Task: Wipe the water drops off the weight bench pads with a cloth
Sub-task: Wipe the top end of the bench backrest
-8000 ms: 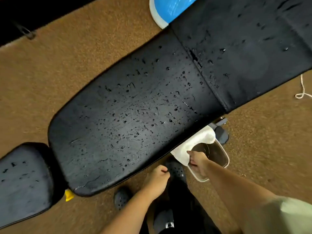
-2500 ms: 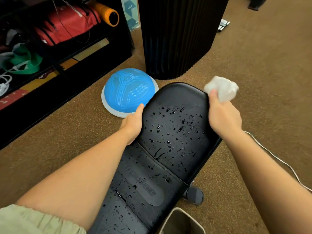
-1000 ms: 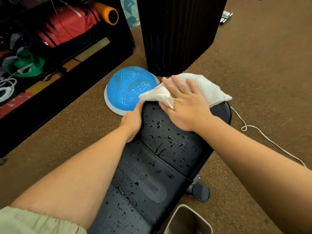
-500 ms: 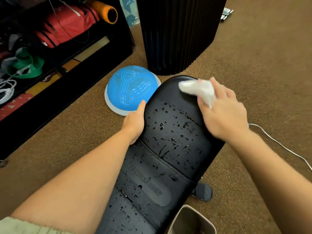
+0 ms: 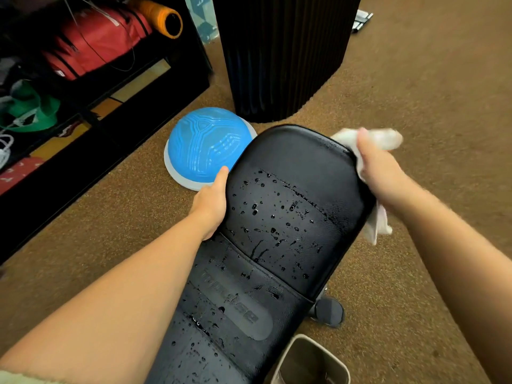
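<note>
Where beaded water drops [image 5: 254, 207] dot the rounded, grained black bench pad [image 5: 299, 167], left hand [image 5: 211, 204] clasps its left edge, fingers hidden beneath | right hand [image 5: 380, 174] grips crumpled white cloth [image 5: 383, 138], motion-blurred, against the right edge | pad's near end cut off by frame.

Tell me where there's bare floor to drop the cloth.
Open carpet lies right of the bench pad, past the right hand holding the cloth. Another bare strip runs between the left forearm and the black shelf unit. Crowded: the blue balance dome by the left hand, the bench foot and beige bin near right.
</note>
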Demonstrator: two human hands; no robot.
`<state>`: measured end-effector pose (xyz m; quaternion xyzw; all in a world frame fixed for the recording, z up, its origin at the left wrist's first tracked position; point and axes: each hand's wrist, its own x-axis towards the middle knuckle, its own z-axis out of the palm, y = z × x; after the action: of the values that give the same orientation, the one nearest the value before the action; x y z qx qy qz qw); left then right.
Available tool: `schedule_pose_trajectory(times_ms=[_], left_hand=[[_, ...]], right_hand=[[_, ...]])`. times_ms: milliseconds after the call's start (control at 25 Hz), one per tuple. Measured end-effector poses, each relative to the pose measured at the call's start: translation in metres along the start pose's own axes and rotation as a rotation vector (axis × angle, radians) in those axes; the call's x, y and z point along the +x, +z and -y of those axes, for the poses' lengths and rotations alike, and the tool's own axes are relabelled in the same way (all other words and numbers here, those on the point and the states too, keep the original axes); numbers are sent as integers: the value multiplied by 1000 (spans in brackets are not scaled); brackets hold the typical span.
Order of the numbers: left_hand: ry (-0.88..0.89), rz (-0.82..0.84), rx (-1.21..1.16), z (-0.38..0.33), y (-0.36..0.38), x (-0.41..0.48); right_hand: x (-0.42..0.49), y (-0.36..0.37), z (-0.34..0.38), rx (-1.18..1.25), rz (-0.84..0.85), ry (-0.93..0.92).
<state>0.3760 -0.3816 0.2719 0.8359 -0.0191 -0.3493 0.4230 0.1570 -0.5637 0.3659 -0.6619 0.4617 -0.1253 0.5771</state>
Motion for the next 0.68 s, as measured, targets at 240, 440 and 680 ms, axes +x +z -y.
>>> schedule_pose_trajectory(times_ms=[240, 440, 680], left_hand=[[12, -3, 32, 2, 1, 2], [-5, -3, 12, 0, 1, 0], [2, -1, 6, 0, 1, 0]], right_hand=[[-105, 56, -97, 189, -150, -17], [-53, 39, -111, 41, -287, -261], [-34, 26, -89, -93, -283, -517]])
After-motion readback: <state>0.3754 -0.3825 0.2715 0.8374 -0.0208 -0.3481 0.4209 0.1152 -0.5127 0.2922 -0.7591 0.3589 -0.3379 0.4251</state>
